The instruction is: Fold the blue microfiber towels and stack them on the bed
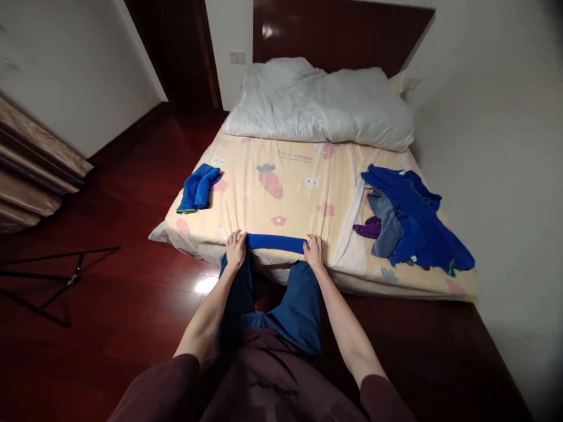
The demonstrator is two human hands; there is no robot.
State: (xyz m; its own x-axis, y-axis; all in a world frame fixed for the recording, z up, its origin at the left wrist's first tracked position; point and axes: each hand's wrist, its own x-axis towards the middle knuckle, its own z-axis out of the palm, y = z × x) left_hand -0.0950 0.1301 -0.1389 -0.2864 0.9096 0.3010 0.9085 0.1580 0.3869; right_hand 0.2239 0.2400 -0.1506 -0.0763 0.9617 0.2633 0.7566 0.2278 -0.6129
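A narrow blue cloth strip (276,242), folded flat, lies along the front edge of the bed. My left hand (236,249) pinches its left end, fingers pressed on the cloth. At the right end, my right hand (313,250) grips it the same way. Two blue cloth rolls or folded pieces (200,189) rest on the left side of the bed. A loose pile of blue clothing (417,217) spreads over the right side, with a grey-blue piece (385,223) and a purple piece (368,228) among it.
The bed sheet (290,193) is pale yellow with printed carrots and flowers. A bundled white quilt (321,108) lies by the dark headboard (334,35). A black stand's legs (57,275) are on the floor at left, near a curtain (30,170).
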